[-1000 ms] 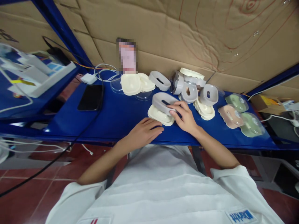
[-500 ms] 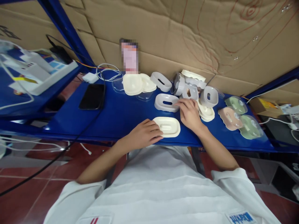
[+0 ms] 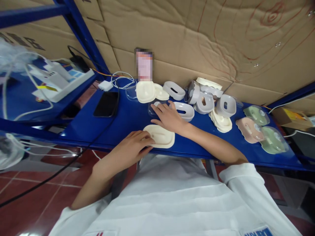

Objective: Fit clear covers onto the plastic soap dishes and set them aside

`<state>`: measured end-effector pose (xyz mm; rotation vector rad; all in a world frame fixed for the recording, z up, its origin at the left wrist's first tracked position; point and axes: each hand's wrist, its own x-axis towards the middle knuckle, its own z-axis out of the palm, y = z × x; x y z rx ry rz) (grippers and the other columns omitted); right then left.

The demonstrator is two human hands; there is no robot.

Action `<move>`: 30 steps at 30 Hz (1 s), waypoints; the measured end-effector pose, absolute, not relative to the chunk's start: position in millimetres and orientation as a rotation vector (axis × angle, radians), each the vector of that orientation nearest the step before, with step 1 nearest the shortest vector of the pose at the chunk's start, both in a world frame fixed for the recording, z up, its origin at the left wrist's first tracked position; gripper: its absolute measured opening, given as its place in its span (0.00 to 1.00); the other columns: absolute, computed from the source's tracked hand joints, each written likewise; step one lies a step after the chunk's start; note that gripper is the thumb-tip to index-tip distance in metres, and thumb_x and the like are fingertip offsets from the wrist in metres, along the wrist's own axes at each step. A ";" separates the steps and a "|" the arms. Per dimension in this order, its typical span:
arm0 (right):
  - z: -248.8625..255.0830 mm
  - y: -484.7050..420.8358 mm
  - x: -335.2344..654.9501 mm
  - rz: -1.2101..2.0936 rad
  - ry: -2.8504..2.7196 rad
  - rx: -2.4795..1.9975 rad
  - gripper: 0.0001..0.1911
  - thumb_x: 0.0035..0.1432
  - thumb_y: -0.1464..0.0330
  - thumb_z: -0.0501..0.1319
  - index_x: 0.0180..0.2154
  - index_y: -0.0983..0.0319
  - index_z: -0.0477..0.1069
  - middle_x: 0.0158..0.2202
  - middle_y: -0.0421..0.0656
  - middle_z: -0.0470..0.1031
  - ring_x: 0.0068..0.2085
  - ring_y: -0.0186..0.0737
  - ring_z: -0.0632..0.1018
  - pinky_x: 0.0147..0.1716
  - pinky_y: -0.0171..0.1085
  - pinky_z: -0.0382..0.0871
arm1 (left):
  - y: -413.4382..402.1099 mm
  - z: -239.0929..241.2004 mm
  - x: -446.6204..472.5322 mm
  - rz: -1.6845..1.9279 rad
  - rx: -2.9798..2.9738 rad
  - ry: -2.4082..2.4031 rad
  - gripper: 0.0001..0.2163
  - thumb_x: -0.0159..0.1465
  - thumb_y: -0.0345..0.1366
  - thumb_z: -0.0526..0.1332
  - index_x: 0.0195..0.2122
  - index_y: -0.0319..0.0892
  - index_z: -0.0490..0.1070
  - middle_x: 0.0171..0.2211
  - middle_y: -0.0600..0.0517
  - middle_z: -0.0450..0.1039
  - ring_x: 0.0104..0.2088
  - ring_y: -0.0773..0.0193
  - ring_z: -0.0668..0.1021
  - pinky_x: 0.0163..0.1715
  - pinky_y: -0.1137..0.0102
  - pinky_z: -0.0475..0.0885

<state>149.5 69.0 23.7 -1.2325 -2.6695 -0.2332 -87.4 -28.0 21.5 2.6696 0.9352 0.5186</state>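
Note:
A cream oval dish [image 3: 163,137] with a raised ridge in its middle lies near the table's front edge. My left hand [image 3: 135,144] has its fingers curled over the dish's left end, gripping it. Above the dish, my right hand [image 3: 169,118] stretches leftward with fingers apart and nothing visible in them. Its fingertips are at a clear plastic cover [image 3: 152,110], partly hidden; whether they touch it I cannot tell. Behind that hand sits a grey oval ring-like holder [image 3: 188,115] with a slot in its base, partly covered by the hand.
More cream dishes [image 3: 145,91] and grey holders [image 3: 203,103] are grouped along the back. Pink [image 3: 249,130] and green [image 3: 272,141] dishes with clear covers lie at right. A black phone [image 3: 106,104], a white charger [image 3: 105,86] and a trailing black cable are at left.
My right hand has moved left from beside the grey holders to the clear cover, its fingers spreading. My left hand and the cream dish have shifted a little left.

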 end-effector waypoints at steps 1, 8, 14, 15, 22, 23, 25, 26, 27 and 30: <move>26.0 60.2 153.2 -0.226 -2.674 -1.245 0.37 0.79 0.50 0.58 0.73 0.71 0.64 0.63 0.62 0.77 0.61 0.64 0.77 0.71 0.69 0.57 | -29.9 19.6 -94.6 0.520 2.645 0.960 0.09 0.79 0.36 0.59 0.53 0.47 0.80 0.52 0.47 0.79 0.54 0.50 0.81 0.56 0.54 0.75; 32.2 6.8 203.0 -0.137 -2.608 -1.234 0.26 0.78 0.50 0.58 0.59 0.65 0.77 0.64 0.59 0.78 0.66 0.59 0.76 0.74 0.63 0.57 | -34.2 7.6 -129.4 0.631 2.556 1.031 0.14 0.81 0.47 0.57 0.50 0.48 0.81 0.52 0.45 0.79 0.53 0.51 0.82 0.58 0.54 0.78; 28.9 -30.6 254.4 0.004 -2.658 -1.112 0.18 0.79 0.59 0.60 0.61 0.62 0.73 0.69 0.57 0.75 0.72 0.58 0.73 0.74 0.64 0.61 | -27.0 6.0 -132.3 0.782 2.568 1.133 0.12 0.80 0.44 0.59 0.49 0.46 0.80 0.56 0.44 0.77 0.56 0.51 0.82 0.61 0.54 0.78; 30.5 -36.2 262.3 0.047 -2.663 -1.114 0.18 0.79 0.61 0.60 0.62 0.62 0.72 0.70 0.56 0.74 0.73 0.57 0.72 0.74 0.64 0.61 | -25.1 4.4 -128.4 0.807 2.580 1.155 0.11 0.80 0.43 0.59 0.49 0.45 0.80 0.56 0.44 0.77 0.56 0.50 0.82 0.60 0.53 0.78; 58.6 -62.5 308.9 0.170 -2.583 -1.429 0.15 0.78 0.64 0.59 0.61 0.58 0.72 0.67 0.52 0.77 0.69 0.56 0.76 0.71 0.64 0.65 | -21.5 -7.4 -89.5 0.837 2.727 1.205 0.09 0.80 0.36 0.59 0.52 0.43 0.79 0.55 0.42 0.80 0.57 0.45 0.82 0.55 0.51 0.78; 62.5 -62.9 312.5 0.127 -2.549 -1.489 0.15 0.78 0.62 0.60 0.60 0.58 0.73 0.66 0.53 0.78 0.68 0.57 0.77 0.70 0.64 0.65 | -22.0 -7.0 -85.0 0.835 2.738 1.164 0.09 0.80 0.35 0.59 0.53 0.43 0.79 0.55 0.43 0.81 0.56 0.46 0.83 0.55 0.51 0.78; 66.8 -57.2 315.3 0.014 -2.457 -1.566 0.18 0.79 0.59 0.58 0.62 0.60 0.74 0.66 0.54 0.78 0.68 0.58 0.77 0.69 0.62 0.66 | -22.1 -5.3 -77.2 0.839 2.755 1.094 0.09 0.79 0.34 0.59 0.53 0.43 0.79 0.55 0.43 0.81 0.55 0.48 0.83 0.55 0.53 0.78; 66.7 -50.6 314.4 -0.031 -2.422 -1.577 0.20 0.79 0.59 0.57 0.64 0.60 0.74 0.66 0.54 0.78 0.68 0.58 0.76 0.69 0.60 0.67 | -21.3 -4.4 -73.6 0.840 2.765 1.069 0.09 0.79 0.34 0.59 0.53 0.43 0.79 0.55 0.43 0.81 0.55 0.49 0.83 0.55 0.53 0.78; 65.0 -41.7 312.3 -0.061 -2.401 -1.579 0.22 0.80 0.60 0.56 0.66 0.61 0.73 0.67 0.55 0.77 0.68 0.58 0.76 0.68 0.58 0.68 | -19.9 -3.8 -69.9 0.840 2.776 1.044 0.09 0.79 0.34 0.59 0.53 0.43 0.79 0.55 0.43 0.81 0.55 0.49 0.83 0.55 0.53 0.79; 53.9 -7.6 301.7 -0.088 -2.408 -1.585 0.23 0.79 0.63 0.57 0.68 0.63 0.73 0.66 0.55 0.79 0.67 0.59 0.78 0.65 0.58 0.70 | -13.6 -4.1 -59.1 0.820 2.802 0.946 0.08 0.79 0.34 0.60 0.53 0.43 0.79 0.55 0.44 0.82 0.54 0.49 0.84 0.55 0.54 0.80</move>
